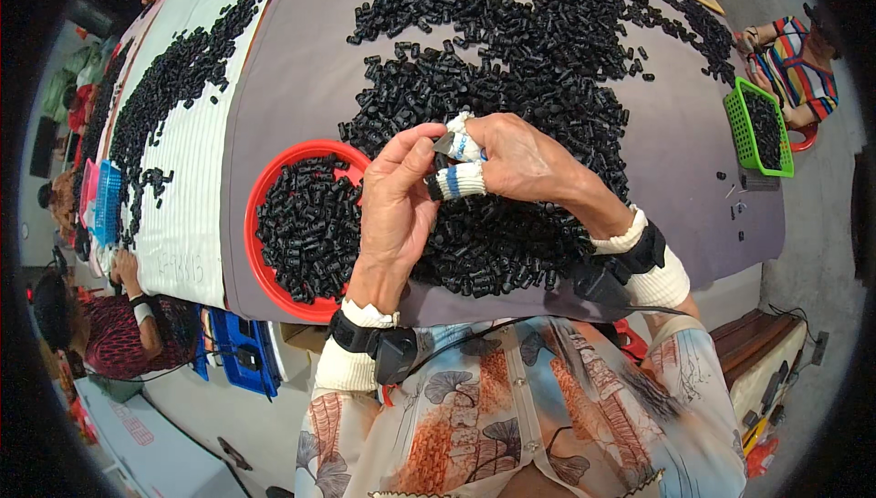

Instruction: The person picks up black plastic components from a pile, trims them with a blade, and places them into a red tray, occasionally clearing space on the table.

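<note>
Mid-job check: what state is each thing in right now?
Left hand: fingers bent, grip unclear.
Right hand: curled, apparently holding a small grey piece.
White finger sleeves: worn, right hand.
Black pieces: loose, heaped.
Red basin: well filled.
Green basket: loaded.
Grey cloth: spread out.

Grey table (301,69) bears black pieces (538,69) and red basin (250,215).

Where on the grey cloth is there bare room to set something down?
Widest at right: grey cloth between the heap of black pieces and the green basket, with loose pieces near the basket. Another patch lies above the red basin, between the white cloth and the heap. It is crowded around the left hand and right hand.
</note>
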The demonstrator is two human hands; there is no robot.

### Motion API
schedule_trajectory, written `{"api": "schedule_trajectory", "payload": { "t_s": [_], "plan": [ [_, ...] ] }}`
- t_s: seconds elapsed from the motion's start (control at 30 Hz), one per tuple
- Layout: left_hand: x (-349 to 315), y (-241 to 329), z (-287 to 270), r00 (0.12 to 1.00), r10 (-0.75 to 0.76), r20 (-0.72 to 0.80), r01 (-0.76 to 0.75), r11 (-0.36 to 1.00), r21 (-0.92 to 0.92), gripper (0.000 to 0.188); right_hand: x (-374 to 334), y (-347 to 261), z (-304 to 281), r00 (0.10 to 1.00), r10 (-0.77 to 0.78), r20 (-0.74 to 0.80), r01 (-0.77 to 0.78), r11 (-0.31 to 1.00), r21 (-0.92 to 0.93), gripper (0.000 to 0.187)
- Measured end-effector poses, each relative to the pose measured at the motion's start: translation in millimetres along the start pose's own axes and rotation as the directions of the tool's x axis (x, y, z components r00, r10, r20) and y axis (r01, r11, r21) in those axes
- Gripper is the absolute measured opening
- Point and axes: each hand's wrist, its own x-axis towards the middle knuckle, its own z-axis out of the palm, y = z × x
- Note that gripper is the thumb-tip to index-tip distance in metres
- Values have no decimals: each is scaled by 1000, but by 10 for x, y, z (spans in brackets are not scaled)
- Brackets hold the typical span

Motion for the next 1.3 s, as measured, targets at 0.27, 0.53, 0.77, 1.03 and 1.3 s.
{"api": "schedule_trajectory", "payload": {
  "t_s": [0.27, 0.53, 0.77, 1.03, 1.3],
  "plan": [
    [-10, 7, 20, 999, 33, 20, -34, 998, 44, 20, -9, -51, -38, 997, -45, 57, 45, 999, -3, 28],
    [-9, 2, 10, 1000, -6, 18, 8, 998, -64, 21, -11, -23, 5, 994, -99, -35, 98, 995, -20, 27],
    [-22, -21, -26, 1000, 4, -27, -9, 985, -174, 25, -37, -47, -25, 998, 28, -59, -22, 994, 105, 29],
    [-17, -21, -17, 999, -16, -48, 15, 1000, -20, 22, -34, -22, 3, 995, 72, -63, -64, 991, 118, 31],
    [-22, -34, -70, 999, -19, -39, 15, 995, -97, 24, 0, 24, 37, 998, 3, -64, 3, 996, 88, 34]
  ]
}}
